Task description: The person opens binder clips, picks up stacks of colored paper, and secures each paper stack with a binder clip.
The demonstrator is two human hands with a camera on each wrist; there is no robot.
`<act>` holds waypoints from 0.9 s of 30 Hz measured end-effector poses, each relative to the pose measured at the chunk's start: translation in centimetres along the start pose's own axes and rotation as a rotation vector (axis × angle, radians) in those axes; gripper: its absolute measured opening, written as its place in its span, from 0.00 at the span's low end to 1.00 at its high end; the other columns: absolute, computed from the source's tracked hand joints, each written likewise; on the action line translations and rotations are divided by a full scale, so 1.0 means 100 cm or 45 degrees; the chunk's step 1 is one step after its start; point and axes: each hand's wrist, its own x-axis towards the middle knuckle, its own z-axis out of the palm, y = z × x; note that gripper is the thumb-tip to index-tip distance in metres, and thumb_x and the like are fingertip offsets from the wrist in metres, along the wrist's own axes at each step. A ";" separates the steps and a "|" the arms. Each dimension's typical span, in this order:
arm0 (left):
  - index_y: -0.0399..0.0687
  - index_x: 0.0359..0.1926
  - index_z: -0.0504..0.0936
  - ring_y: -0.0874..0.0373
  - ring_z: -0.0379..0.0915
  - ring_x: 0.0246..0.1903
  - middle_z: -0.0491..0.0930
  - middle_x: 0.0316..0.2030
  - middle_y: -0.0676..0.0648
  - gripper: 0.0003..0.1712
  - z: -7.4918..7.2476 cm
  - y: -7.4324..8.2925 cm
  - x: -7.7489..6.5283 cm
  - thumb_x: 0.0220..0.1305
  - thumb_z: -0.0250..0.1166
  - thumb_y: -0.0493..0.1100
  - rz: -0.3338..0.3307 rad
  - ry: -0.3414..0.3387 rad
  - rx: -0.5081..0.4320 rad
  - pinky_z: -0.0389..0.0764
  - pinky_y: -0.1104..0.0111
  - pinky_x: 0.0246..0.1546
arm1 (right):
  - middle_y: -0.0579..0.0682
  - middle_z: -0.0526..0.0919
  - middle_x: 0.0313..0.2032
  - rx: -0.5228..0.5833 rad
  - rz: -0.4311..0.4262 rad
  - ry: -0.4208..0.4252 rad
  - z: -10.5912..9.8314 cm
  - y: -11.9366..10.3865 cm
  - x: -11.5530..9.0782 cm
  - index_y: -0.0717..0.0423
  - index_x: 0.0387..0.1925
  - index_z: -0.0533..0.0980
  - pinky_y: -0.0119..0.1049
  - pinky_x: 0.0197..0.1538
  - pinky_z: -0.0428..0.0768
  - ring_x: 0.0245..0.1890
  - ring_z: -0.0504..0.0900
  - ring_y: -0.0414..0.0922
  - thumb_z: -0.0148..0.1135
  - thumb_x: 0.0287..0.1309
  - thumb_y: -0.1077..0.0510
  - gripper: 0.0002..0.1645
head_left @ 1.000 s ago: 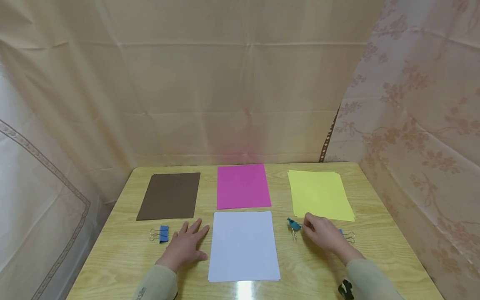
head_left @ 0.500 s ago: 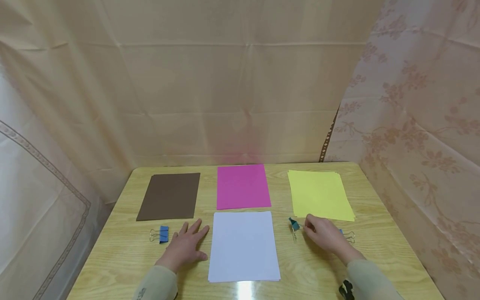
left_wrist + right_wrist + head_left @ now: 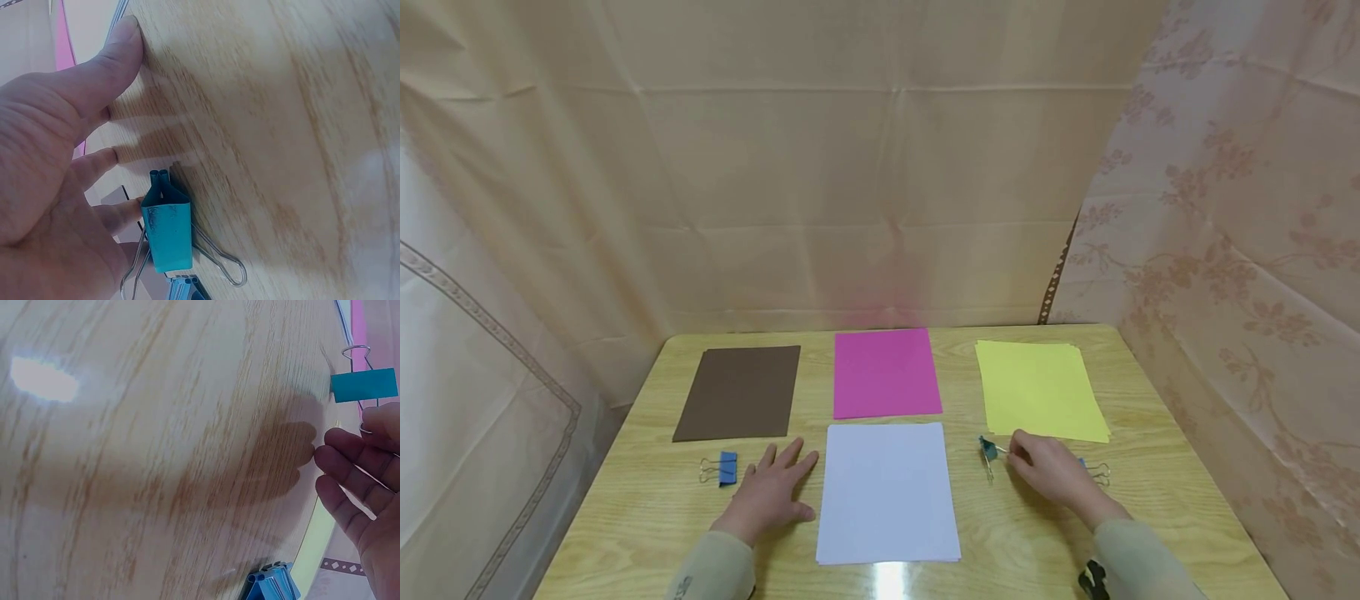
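My right hand [image 3: 1047, 467] pinches one wire handle of a teal binder clip [image 3: 988, 450] between thumb and forefinger, to the right of a white paper stack [image 3: 887, 493]. The right wrist view shows this clip [image 3: 364, 385] beyond the fingertips; whether it touches the table I cannot tell. Left of the white stack, my left hand [image 3: 771, 492] lies with its fingers spread, holding nothing. A second teal binder clip [image 3: 167, 234] stands near its fingers in the left wrist view, hidden in the head view. A blue binder clip [image 3: 727, 469] lies left of that hand.
Brown [image 3: 739, 392], pink [image 3: 887, 373] and yellow paper stacks [image 3: 1041, 389] line the back of the wooden table [image 3: 617, 525]. Another blue binder clip [image 3: 272, 584] sits by my right hand, partly hidden in the head view. Curtains [image 3: 880, 167] surround the table.
The teal clip in my right hand has turned and shifted slightly right, showing more of its wire handle. My right hand has barely moved; the left hand stays still.
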 end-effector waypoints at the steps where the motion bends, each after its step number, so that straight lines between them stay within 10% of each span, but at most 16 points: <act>1: 0.52 0.74 0.70 0.24 0.47 0.73 0.57 0.77 0.40 0.51 0.000 0.000 0.000 0.50 0.80 0.55 0.000 0.001 0.003 0.55 0.25 0.63 | 0.38 0.77 0.25 -0.002 -0.001 0.000 0.000 0.000 0.000 0.48 0.32 0.76 0.32 0.29 0.72 0.24 0.69 0.36 0.65 0.65 0.62 0.07; 27: 0.56 0.74 0.70 0.28 0.50 0.74 0.58 0.77 0.43 0.50 0.004 -0.007 0.000 0.51 0.78 0.61 0.017 0.040 0.059 0.58 0.28 0.63 | 0.38 0.80 0.28 -0.014 -0.010 0.005 0.005 0.005 0.002 0.48 0.33 0.78 0.35 0.33 0.76 0.27 0.73 0.35 0.66 0.65 0.62 0.07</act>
